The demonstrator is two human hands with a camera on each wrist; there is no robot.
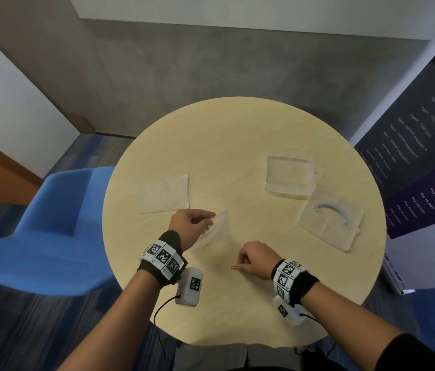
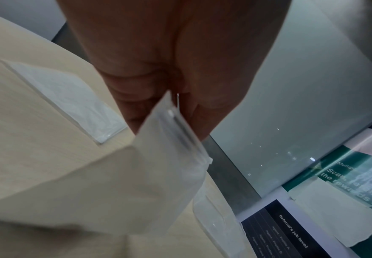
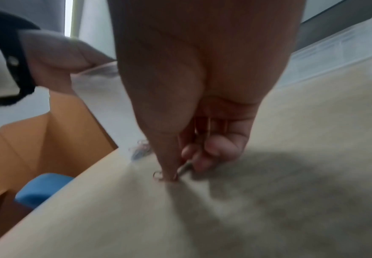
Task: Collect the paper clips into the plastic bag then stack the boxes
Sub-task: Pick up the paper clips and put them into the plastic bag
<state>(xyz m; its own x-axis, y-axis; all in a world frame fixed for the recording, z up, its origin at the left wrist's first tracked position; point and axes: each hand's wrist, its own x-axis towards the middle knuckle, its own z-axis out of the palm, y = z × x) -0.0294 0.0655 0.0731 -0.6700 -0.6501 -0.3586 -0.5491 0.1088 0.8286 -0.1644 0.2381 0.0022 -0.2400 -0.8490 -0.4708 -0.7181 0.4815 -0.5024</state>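
My left hand [image 1: 193, 226] pinches the top edge of a small clear plastic bag [image 1: 217, 228], which hangs down to the round table [image 1: 237, 145]; the wrist view shows the bag's zip strip [image 2: 180, 132] between my fingers. My right hand [image 1: 254, 259] is curled near the table's front, pinching a copper-coloured paper clip [image 1: 233, 267] against the tabletop [image 3: 176, 174], with more clips tucked in the palm [image 3: 209, 125]. A few clips [image 3: 142, 148] show through the bag. Two clear plastic boxes lie to the right: one [image 1: 288, 175] farther back, another [image 1: 331, 223] nearer with a curved piece inside.
A second flat plastic bag [image 1: 165, 195] lies left of centre on the table. A blue chair [image 1: 45, 231] stands against the table's left side. A dark printed banner [image 1: 425, 145] stands at the right. Grey wall and carpet lie beyond.
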